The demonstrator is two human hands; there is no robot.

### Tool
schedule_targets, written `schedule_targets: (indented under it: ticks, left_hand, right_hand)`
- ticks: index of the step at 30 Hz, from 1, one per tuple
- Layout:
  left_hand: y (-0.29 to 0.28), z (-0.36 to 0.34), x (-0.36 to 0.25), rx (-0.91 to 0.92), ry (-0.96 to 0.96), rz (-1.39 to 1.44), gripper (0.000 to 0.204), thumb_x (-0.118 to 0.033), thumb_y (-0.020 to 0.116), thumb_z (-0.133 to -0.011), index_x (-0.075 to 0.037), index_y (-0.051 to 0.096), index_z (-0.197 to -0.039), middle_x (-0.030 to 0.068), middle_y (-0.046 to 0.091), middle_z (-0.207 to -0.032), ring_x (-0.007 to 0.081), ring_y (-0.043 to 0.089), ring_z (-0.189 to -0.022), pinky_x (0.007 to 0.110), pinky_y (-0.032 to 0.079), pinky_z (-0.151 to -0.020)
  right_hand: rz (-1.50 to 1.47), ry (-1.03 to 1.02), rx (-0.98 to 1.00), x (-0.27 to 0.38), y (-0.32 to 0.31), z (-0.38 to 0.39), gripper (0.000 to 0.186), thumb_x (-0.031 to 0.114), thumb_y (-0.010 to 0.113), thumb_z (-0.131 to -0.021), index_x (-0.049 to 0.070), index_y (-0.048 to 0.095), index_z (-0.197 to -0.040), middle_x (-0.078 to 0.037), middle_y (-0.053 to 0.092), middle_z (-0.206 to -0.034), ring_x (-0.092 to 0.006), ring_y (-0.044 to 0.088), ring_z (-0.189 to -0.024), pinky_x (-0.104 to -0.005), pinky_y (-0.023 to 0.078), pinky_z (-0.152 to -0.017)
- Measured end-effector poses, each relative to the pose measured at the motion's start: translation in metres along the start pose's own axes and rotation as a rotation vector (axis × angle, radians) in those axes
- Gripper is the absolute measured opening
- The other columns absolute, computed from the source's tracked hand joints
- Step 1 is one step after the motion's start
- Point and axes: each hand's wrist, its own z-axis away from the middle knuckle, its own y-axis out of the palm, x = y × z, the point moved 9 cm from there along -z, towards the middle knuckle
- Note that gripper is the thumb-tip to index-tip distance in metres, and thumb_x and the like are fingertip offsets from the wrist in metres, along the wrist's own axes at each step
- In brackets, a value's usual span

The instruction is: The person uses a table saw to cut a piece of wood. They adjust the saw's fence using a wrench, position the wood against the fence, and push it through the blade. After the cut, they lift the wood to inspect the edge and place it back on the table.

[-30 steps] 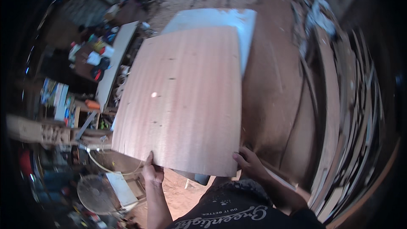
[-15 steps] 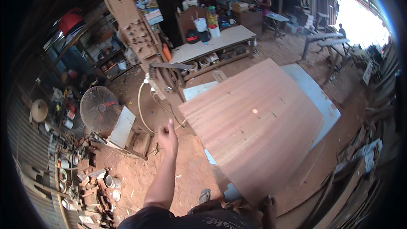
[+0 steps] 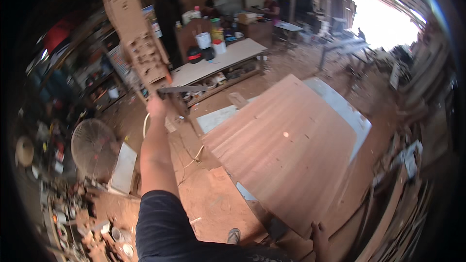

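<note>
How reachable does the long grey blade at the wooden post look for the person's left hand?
Probably yes: the left hand is up at the near end of the long grey blade, beside the wooden post, and nothing visible blocks the way.

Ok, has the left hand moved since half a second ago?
Yes. Against the wooden post, the left hand moved forward, up to the left end of the grey blade; earlier it was well short of both.
</note>
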Motion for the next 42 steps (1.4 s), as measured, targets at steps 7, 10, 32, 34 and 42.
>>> schedule_targets:
  ticks: [7, 10, 32, 34, 42]
  left_hand:
    - [-0.023, -0.036, 0.045, -0.044, 0.093, 0.205, 0.053, -0.018, 0.083, -0.091, -0.008, 0.064, -0.139, 0.0247, 0.071, -0.134, 0.0447, 0.069, -0.126, 0.053, 0.056, -0.105]
    - [-0.039, -0.011, 0.031, 0.013, 0.179, 0.266, 0.050, -0.024, 0.083, -0.095, -0.010, 0.066, -0.140, 0.0235, 0.078, -0.123, 0.0428, 0.075, -0.116, 0.052, 0.058, -0.098]
    - [-0.094, 0.550, -0.189, 0.503, 0.584, 1.253, 0.031, 0.000, 0.081, -0.098, -0.001, 0.061, -0.123, 0.0139, 0.071, -0.118, 0.0183, 0.069, -0.104, 0.033, 0.055, -0.091]
    - [-0.111, 0.568, -0.196, 0.463, 0.730, 1.206, 0.026, 0.000, 0.081, -0.098, -0.001, 0.064, -0.118, 0.0171, 0.071, -0.113, 0.0233, 0.071, -0.101, 0.035, 0.056, -0.089]
    - [-0.112, 0.622, -0.209, 0.779, 1.161, 1.085, 0.044, -0.001, 0.089, -0.073, -0.006, 0.067, -0.111, 0.0176, 0.074, -0.114, 0.0376, 0.074, -0.099, 0.041, 0.061, -0.089]
  right_hand:
    - [-0.068, -0.058, -0.060, 0.073, 0.023, 0.045, 0.034, 0.028, 0.069, -0.111, 0.006, 0.069, -0.138, 0.005, 0.057, -0.084, -0.0055, 0.049, -0.067, -0.0268, 0.040, -0.057]
    - [-0.086, -0.128, -0.043, 0.098, 0.010, 0.059, 0.038, 0.027, 0.069, -0.111, 0.006, 0.067, -0.143, 0.005, 0.057, -0.085, -0.0048, 0.047, -0.067, -0.0261, 0.039, -0.058]
    - [-0.710, 0.142, 0.253, 0.134, 0.127, 0.015, 0.066, 0.050, 0.057, -0.114, 0.015, 0.041, -0.168, -0.013, 0.065, -0.139, -0.0243, 0.068, -0.115, -0.0409, 0.057, -0.101]
    - [-0.857, 0.212, 0.197, 0.148, 0.122, 0.035, 0.069, 0.048, 0.054, -0.116, 0.017, 0.031, -0.173, -0.020, 0.060, -0.151, -0.0329, 0.067, -0.126, -0.0462, 0.056, -0.106]
    - [-0.862, 0.230, 0.307, 0.151, 0.120, 0.059, 0.058, 0.036, 0.061, -0.113, 0.004, 0.042, -0.157, -0.022, 0.053, -0.143, -0.0386, 0.063, -0.133, -0.0479, 0.062, -0.107]
